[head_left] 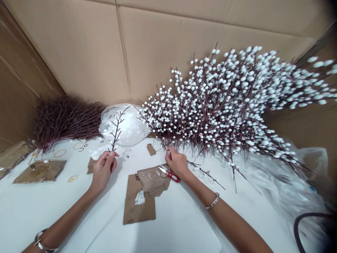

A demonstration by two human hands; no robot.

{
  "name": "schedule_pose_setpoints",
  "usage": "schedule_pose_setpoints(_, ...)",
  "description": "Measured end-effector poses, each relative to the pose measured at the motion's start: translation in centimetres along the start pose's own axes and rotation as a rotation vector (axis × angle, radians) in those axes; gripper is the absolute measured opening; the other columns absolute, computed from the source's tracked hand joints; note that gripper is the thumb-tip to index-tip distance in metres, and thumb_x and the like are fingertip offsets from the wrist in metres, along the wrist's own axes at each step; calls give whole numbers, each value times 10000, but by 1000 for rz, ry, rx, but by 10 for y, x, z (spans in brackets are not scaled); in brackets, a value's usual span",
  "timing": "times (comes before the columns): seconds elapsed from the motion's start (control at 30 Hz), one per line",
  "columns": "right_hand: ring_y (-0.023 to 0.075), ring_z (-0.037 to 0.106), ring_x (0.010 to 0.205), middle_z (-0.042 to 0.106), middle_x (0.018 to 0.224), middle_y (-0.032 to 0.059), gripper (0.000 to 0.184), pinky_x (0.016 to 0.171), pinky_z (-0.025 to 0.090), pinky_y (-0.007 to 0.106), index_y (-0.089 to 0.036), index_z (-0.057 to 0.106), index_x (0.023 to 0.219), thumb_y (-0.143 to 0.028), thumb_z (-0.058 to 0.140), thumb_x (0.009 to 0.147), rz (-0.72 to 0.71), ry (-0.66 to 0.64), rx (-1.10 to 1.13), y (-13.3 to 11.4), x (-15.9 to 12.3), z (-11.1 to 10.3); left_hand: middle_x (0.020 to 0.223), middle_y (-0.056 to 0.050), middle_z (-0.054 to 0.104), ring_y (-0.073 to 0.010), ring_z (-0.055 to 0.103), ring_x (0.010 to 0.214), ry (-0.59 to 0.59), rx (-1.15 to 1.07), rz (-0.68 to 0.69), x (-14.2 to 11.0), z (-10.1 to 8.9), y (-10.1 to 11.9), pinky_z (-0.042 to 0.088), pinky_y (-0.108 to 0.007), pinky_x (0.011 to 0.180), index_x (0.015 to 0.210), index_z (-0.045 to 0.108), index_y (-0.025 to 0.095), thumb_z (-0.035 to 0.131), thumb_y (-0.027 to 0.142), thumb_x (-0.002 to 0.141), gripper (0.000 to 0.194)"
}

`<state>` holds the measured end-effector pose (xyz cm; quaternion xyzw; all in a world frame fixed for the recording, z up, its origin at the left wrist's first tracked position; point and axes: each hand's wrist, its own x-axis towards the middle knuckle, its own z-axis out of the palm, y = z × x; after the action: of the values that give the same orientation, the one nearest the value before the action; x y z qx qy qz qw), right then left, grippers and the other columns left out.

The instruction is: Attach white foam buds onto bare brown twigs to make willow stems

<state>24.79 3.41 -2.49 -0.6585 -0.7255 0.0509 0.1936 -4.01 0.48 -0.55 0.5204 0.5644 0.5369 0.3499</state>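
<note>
We see our left hand (103, 169) at a bare dark brown twig (116, 127), and our right hand (177, 162) by red-handled snips (170, 173). The budded branches (226, 102) are dark reddish brown, dotted all over with white buds. The bare branch heap (64, 119) is plain maroon-brown. The table (184, 225) is white, the cardboard pieces (139, 196) tan with a white smear, and the bag (129, 124) is clear, holding white.
</note>
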Motion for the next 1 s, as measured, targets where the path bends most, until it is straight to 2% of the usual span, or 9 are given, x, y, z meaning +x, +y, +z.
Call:
schedule_pose_setpoints(0.13, 188, 643, 671, 741, 832, 40, 248, 587, 311, 275, -215, 626, 1070, -272, 425, 937, 17, -7, 3, 1, 2, 1, 471, 64, 376, -94, 314, 437, 4, 5, -30, 1, 0, 0, 261, -201, 429, 847, 569, 189, 493, 475, 949, 313)
schedule_pose_setpoints(0.27, 199, 662, 750, 742, 918, 45, 302, 620, 356, 279, -211, 596, 1167, -235, 419, 923, 44, 16, 35, 0, 2, 1, 471, 66, 375, -96, 320, 438, -12, 28, -45, 0, 0, 1, 266, -204, 438, 845, 565, 190, 482, 463, 954, 305)
schedule_pose_setpoints(0.37, 200, 664, 818, 730, 1010, 51, 355, 671, 408, 284, -205, 569, 1226, -200, 414, 907, 52, 73, 115, 2, 3, 1, 477, 67, 374, -96, 316, 453, -24, 40, -51, -1, 0, 1, 273, -208, 456, 851, 568, 190, 480, 439, 961, 286)
schedule_pose_setpoints(0.57, 204, 648, 911, 689, 1118, 86, 353, 732, 459, 295, -183, 560, 1216, -201, 365, 922, 17, 197, 231, 11, 6, 6, 493, 65, 368, -94, 312, 473, -42, 50, -53, -4, 1, 2, 271, -219, 475, 858, 577, 189, 480, 427, 972, 281)
schedule_pose_setpoints(0.73, 179, 620, 779, 682, 1074, 77, 330, 721, 453, 290, -185, 559, 1208, -222, 370, 939, 6, 222, 292, 14, 7, 8, 490, 68, 364, -97, 309, 471, -44, 56, -52, -4, 1, 3, 269, -223, 478, 861, 575, 190, 479, 418, 972, 271)
schedule_pose_setpoints(0.83, 162, 585, 721, 678, 1025, 72, 292, 722, 450, 287, -183, 571, 1158, -258, 372, 958, -12, 290, 373, 16, 7, 9, 486, 70, 361, -96, 304, 464, -42, 61, -58, -5, 1, 2, 264, -223, 475, 860, 577, 191, 478, 436, 971, 286)
schedule_pose_setpoints(1.0, 139, 513, 616, 648, 851, 28, 257, 609, 413, 258, -190, 562, 1124, -307, 391, 972, 11, 388, 504, 18, 6, 10, 483, 71, 367, -91, 303, 458, -48, 61, -75, -6, -1, 1, 259, -229, 474, 862, 583, 189, 480, 465, 968, 312)
